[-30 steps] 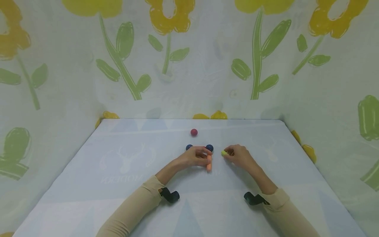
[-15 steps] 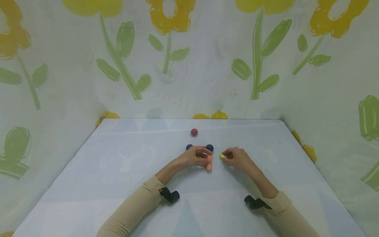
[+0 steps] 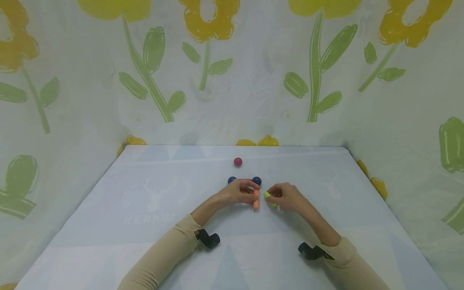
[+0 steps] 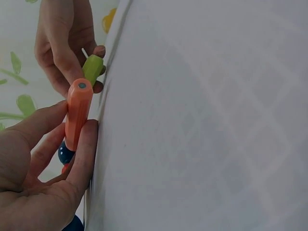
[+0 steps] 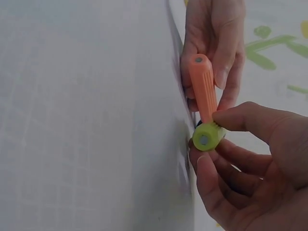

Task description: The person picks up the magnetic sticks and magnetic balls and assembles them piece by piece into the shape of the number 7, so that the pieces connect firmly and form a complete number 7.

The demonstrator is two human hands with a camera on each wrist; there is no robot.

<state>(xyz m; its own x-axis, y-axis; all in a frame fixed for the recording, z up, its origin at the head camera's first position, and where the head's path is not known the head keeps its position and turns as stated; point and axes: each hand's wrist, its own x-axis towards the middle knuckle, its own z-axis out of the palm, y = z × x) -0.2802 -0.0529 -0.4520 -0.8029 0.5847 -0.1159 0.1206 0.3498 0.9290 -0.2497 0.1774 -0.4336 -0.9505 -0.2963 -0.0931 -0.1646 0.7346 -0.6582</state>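
Observation:
My left hand (image 3: pixel 237 192) pinches an orange magnetic rod (image 3: pixel 256 203) between thumb and fingers. In the left wrist view a grey metal disc shows at the near end of this orange rod (image 4: pixel 78 113), and a blue ball (image 4: pixel 64 153) sits at its far end. Just to the right, my right hand (image 3: pixel 290 196) holds a yellow-green magnetic rod (image 3: pixel 267 194) by thumb and fingertips. The right wrist view has the green rod (image 5: pixel 206 138) end-on, its metal tip showing, overlapping the lower end of the orange rod (image 5: pixel 203 89).
Beyond the left fingers, two blue balls, one left (image 3: pixel 232 180) and one right (image 3: pixel 256 180), have a red rod (image 3: pixel 245 179) between them. A lone red ball (image 3: pixel 237 162) lies farther back on the white-and-blue table cover (image 3: pixel 163 225). Flower-patterned cloth walls (image 3: pixel 246 100) surround the table.
My right hand has moved left and nearer to me, bringing the green rod closer to the orange one and turning it. My left hand and the balls have stayed in place.

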